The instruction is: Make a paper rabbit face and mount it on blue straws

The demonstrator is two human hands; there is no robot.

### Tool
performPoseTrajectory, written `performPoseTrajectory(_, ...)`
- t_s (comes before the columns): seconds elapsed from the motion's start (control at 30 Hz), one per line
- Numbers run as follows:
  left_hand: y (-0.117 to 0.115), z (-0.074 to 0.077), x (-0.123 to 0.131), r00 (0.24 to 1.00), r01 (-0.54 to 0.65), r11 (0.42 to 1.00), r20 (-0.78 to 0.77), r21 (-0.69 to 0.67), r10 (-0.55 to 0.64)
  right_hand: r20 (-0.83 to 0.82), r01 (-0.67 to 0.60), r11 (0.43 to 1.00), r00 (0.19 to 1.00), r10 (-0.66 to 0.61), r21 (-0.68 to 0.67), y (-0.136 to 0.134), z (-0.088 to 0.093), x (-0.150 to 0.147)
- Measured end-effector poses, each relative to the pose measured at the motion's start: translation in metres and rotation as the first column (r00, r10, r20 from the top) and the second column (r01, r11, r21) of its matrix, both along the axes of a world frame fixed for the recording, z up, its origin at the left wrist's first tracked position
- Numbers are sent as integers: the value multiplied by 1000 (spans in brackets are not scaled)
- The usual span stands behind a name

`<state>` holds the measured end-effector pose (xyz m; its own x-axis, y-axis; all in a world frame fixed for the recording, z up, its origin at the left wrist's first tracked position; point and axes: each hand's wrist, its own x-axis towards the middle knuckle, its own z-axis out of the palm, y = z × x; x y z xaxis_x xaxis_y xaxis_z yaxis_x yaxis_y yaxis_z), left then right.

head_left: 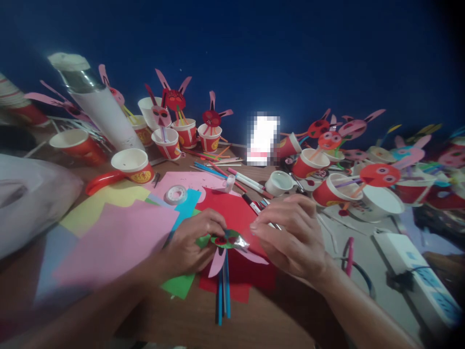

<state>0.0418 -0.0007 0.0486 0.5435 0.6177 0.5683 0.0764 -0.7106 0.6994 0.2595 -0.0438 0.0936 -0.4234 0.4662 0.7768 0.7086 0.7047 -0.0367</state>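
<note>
Near the middle of the table, my left hand (196, 237) pinches the left edge of a green paper rabbit face (227, 239) with dark red patches. Two pink paper ears (217, 261) point toward me from it. Blue sticks (223, 295) lie below the face, pointing toward me. A shiny clear strip (241, 243), which looks like tape, sits on the face's right side. To the right, apart from the face, hovers my right hand (290, 237), thumb and fingertips brought together; whatever is between them is too small to make out. Red paper (240, 213) lies beneath.
A tape roll (176, 194) rests on pink paper (131, 232) at the left. Several paper cups (165, 145) bearing paper rabbits line the back. A tall bottle (98, 102) leans at the back left. Markers (250, 180) lie mid-table; a power strip (414, 276) is at the right.
</note>
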Motion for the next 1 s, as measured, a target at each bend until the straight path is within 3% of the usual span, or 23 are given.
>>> performPoseTrajectory(0.2,0,-1,0,1000,10,1000,2,6,-10,61,-10,1000,998,9,14,0,-3,1)
performPoseTrajectory(0.47,4,-5,-6,999,45,994,-33,103,-41,106,35,998,994,-41,54,-11,6,5)
performPoseTrajectory(0.8,4,-4,-6,999,-36,989,-6,141,37,101,98,992,989,-106,81,-17,9,4)
performPoseTrajectory(1.0,7,-5,-5,997,-70,961,29,267,65,58,108,991,992,-113,80,-18,9,12)
